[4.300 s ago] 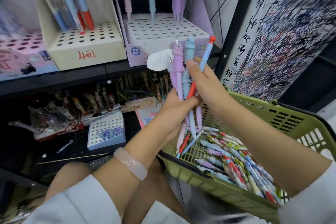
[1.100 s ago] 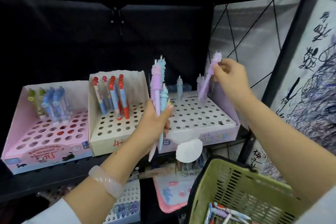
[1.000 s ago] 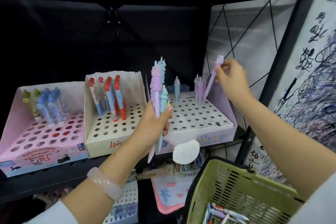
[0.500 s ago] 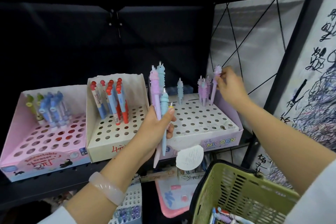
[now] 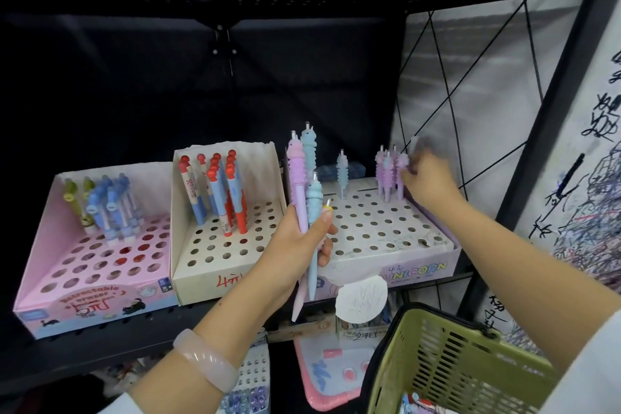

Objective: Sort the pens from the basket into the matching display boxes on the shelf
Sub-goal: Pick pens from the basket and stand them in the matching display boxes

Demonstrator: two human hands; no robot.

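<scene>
My left hand (image 5: 295, 245) is shut on a bundle of purple and blue unicorn pens (image 5: 299, 171), held upright in front of the white UNICORN display box (image 5: 386, 235). My right hand (image 5: 426, 181) reaches to that box's back right corner. Its fingers pinch a purple unicorn pen (image 5: 401, 166) standing among several purple ones (image 5: 384, 171); the hand is blurred. One blue unicorn pen (image 5: 341, 171) stands alone in the back row. The green basket (image 5: 453, 356) sits at lower right, with a few pens (image 5: 413, 403) showing at its bottom.
A cream box (image 5: 208, 245) holds red-and-blue pens (image 5: 221, 191). The pink box (image 5: 100, 265) to its left holds blue and green pens (image 5: 107, 202). A white round tag (image 5: 361, 297) hangs off the shelf edge. A black shelf post (image 5: 537, 144) stands at right, and another shelf lies overhead.
My right hand has brought the purple pen down from mid-air into the back right cluster of the unicorn box. My left hand has kept its bundle in nearly the same place.
</scene>
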